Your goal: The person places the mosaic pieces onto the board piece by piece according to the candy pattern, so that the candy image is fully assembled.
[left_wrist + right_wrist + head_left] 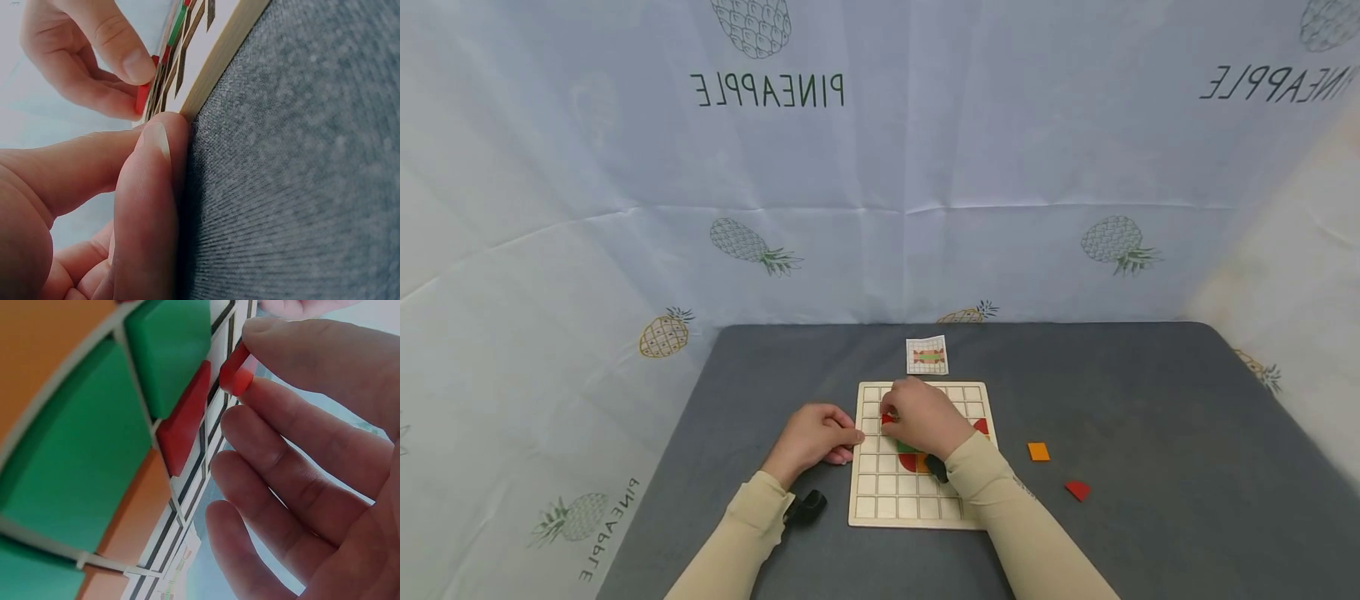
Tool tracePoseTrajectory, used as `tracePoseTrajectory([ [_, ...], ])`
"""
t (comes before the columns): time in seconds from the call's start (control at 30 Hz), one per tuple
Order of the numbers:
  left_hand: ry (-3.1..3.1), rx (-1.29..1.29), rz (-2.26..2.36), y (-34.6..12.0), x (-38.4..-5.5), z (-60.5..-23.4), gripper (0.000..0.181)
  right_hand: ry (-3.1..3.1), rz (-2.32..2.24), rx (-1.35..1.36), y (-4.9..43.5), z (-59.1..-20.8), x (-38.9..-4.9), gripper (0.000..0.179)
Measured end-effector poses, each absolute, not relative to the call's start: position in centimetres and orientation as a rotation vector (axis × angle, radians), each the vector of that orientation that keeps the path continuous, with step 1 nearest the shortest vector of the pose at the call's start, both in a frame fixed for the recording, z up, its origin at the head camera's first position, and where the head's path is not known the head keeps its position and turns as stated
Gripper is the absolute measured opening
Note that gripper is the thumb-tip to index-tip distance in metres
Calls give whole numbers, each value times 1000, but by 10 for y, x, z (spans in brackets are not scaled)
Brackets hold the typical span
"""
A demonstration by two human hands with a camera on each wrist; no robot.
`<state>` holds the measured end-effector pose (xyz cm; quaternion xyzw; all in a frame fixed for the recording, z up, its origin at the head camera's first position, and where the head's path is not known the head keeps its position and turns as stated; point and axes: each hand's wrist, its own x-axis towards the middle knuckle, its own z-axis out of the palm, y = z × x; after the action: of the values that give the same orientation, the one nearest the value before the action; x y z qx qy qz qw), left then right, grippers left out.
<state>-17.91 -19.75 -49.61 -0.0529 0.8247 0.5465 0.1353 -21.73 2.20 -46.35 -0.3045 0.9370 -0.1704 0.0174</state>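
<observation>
A pale wooden board with a raised grid lies on the table. At its left edge, my left hand holds the rim with thumb and index fingertip close together. My right hand reaches over the upper left of the board. Between its thumb and index finger it pinches a small red tile, held at the grid; its full outline is hidden. Beside it in the right wrist view sit a red tile, green tiles and orange tiles in the grid. My right forearm covers part of the board.
Behind the board lies a small card printed with a coloured grid pattern. To the right, an orange square tile and a red pointed tile lie loose on the dark grey tabletop. A pineapple-print cloth hangs behind.
</observation>
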Motion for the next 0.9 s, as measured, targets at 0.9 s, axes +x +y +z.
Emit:
tracePoseTrajectory([
  [0.9, 2408, -170, 1564, -197, -183, -499, 23, 2904, -579, -824, 39, -462, -221, 11],
])
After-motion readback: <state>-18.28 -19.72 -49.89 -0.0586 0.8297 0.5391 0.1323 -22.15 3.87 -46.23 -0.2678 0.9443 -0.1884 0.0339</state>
